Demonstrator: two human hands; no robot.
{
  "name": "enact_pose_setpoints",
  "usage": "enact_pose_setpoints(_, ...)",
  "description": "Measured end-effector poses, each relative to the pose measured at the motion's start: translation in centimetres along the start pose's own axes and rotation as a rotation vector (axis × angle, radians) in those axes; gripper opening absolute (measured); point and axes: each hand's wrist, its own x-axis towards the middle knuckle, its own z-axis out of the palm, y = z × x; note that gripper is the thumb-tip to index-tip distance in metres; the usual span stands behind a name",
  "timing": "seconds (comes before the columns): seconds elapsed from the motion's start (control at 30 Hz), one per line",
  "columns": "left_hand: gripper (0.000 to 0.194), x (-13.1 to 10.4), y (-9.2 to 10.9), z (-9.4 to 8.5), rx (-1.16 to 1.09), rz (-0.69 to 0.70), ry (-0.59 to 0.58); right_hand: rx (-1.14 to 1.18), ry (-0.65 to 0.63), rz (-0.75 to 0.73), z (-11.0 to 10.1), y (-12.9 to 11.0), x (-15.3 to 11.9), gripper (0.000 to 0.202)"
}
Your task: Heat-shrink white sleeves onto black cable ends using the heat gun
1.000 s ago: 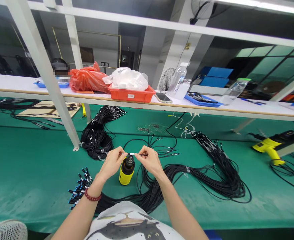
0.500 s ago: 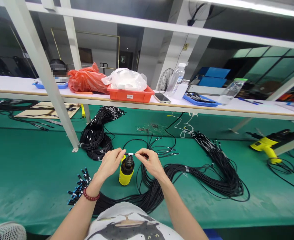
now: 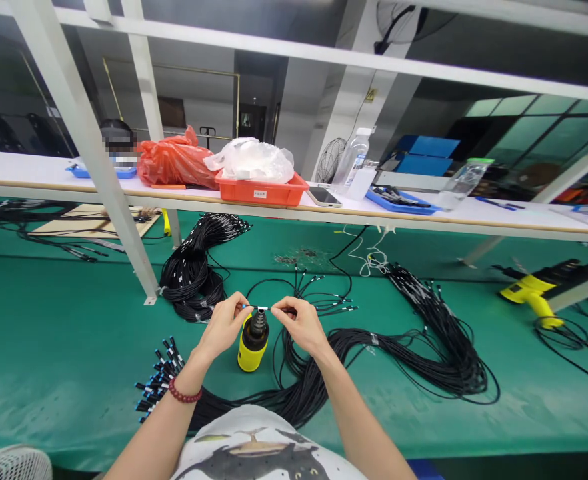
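My left hand (image 3: 222, 325) and right hand (image 3: 301, 323) each pinch the cable (image 3: 263, 308), level between them at the tip of the gun (image 3: 252, 357), upright on the bench (image 3: 74, 303). Contact with tip: cannot tell.

A dark-red bead bracelet (image 3: 184, 398) is worn with a white, grey-printed top (image 3: 261, 445).

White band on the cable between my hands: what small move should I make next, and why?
Perhaps roll the cable slightly, to turn another side of its white band toward the yellow tool: your left hand and right hand pinch the cable on either side of the band, which appears right above the upright nozzle.
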Motion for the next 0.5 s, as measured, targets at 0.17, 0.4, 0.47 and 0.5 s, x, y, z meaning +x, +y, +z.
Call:
enact_pose_setpoints(0.17, 0.027, -0.07, 0.45, -0.12, 0.042, -0.006, -0.013, 0.056, 0.026, 0.003, 0.05, 0.13, 0.03, 0.018)
enact_pose_setpoints(0.4, 0.043, -0.03, 0.71, -0.38, 0.088, -0.038, -0.028, 0.060, 0.012, -0.029, -0.16, 0.02, -0.04, 0.020)
enact_pose_setpoints(0.47, 0.040, -0.03, 0.54, -0.30, 0.063, -0.023, -0.011, -0.001, 0.004, -0.042, -0.25, 0.04, 0.02, 0.024)
enact_pose_setpoints(0.5, 0.038, -0.05, 0.46, -0.25, 0.051, -0.015, -0.008, -0.028, -0.001, -0.050, -0.28, 0.07, 0.05, 0.026)
